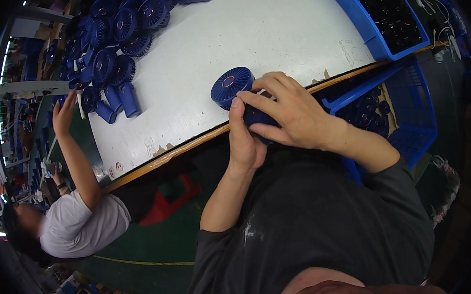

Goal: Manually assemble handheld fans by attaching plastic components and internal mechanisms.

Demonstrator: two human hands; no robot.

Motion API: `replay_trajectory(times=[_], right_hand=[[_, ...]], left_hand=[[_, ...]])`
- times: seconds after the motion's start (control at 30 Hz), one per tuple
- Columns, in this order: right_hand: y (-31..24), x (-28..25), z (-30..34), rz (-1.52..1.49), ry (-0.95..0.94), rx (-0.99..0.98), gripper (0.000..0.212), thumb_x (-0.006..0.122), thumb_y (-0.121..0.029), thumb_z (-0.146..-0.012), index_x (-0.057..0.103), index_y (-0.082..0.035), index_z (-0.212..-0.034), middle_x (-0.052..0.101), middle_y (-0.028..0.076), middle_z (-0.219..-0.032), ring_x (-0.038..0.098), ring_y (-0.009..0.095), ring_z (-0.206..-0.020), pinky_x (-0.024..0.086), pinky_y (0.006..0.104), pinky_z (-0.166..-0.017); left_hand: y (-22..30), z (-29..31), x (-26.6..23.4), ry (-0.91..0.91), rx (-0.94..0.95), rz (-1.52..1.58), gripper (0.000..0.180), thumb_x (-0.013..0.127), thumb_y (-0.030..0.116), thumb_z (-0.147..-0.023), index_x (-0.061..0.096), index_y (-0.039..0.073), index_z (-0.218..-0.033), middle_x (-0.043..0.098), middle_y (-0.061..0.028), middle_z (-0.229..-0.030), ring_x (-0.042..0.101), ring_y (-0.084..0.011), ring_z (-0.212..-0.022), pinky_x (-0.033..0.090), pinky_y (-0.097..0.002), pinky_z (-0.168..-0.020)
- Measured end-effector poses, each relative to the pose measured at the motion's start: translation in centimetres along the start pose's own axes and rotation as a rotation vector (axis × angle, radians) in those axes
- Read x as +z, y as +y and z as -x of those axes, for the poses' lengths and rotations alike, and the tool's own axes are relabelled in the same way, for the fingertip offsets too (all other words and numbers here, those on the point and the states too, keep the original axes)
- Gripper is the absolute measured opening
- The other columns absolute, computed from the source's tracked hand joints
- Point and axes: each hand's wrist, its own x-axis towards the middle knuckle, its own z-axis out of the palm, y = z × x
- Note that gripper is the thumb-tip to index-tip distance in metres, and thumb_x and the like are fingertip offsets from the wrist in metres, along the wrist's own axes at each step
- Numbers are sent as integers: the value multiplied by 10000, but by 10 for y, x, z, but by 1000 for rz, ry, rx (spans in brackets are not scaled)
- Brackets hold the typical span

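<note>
A dark blue handheld fan [232, 87] with a round ribbed head is in both my hands, at the near edge of the white table. My left hand [244, 141] is closed around the fan's handle from the left, its thumb pointing up beside the head. From the right, my right hand [293, 109] curls over the handle, fingertips just below the head. Most of the handle is hidden by my fingers.
Several similar blue fans [104, 66] lie heaped on the table [270, 28] at the far left. A blue bin [355, 16] of small dark parts stands at far right. Below the edge is a blue crate [417, 105] of round parts. A co-worker [84, 222] reaches toward the heap.
</note>
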Motion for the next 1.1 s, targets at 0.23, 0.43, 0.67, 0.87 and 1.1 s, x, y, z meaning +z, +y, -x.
replay_trajectory(times=[0.23, 0.43, 0.67, 0.87, 1.1], right_hand=[[-5, 33, 47, -667, 210, 435, 580, 715, -138, -796, 497, 55, -1297, 612, 131, -1078, 608, 246, -975, 484, 364, -884], [57, 8, 162, -605, 661, 731, 414, 662, -62, -827, 565, 10, -1222, 598, 64, -1031, 564, 131, -947, 463, 306, -897], [176, 30, 363, 168, 469, 1342, 557, 697, -212, -864, 531, 97, -1297, 617, 282, -1185, 580, 371, -1188, 417, 400, -1036], [198, 41, 396, 296, 235, 1326, 473, 698, -211, -875, 586, 73, -1237, 651, 259, -1132, 623, 404, -1090, 462, 424, -996], [61, 25, 175, -719, 353, 868, 363, 630, -152, -968, 570, 33, -1274, 667, 139, -1126, 651, 185, -1004, 516, 302, -897]], left_hand=[[11, 5, 26, -159, 678, -1198, 882, 681, 376, -894, 244, -129, -1469, 299, -329, -1510, 284, -456, -1430, 261, -474, -1170], [138, -29, -78, 553, 916, -1855, 711, 683, 261, -909, 364, -111, -1425, 350, -320, -1491, 308, -453, -1411, 254, -497, -1173], [200, -57, -140, 797, 462, -2085, 744, 672, 298, -901, 354, -118, -1428, 566, -306, -1285, 488, -457, -1255, 429, -464, -1042], [205, -76, -149, 796, 437, -1952, 813, 734, 253, -802, 359, -120, -1420, 642, -283, -1124, 617, -396, -1061, 509, -431, -913], [87, -17, -67, 391, 331, -830, 457, 772, 108, -765, 554, 23, -1157, 607, -63, -973, 586, -143, -822, 516, -307, -734]])
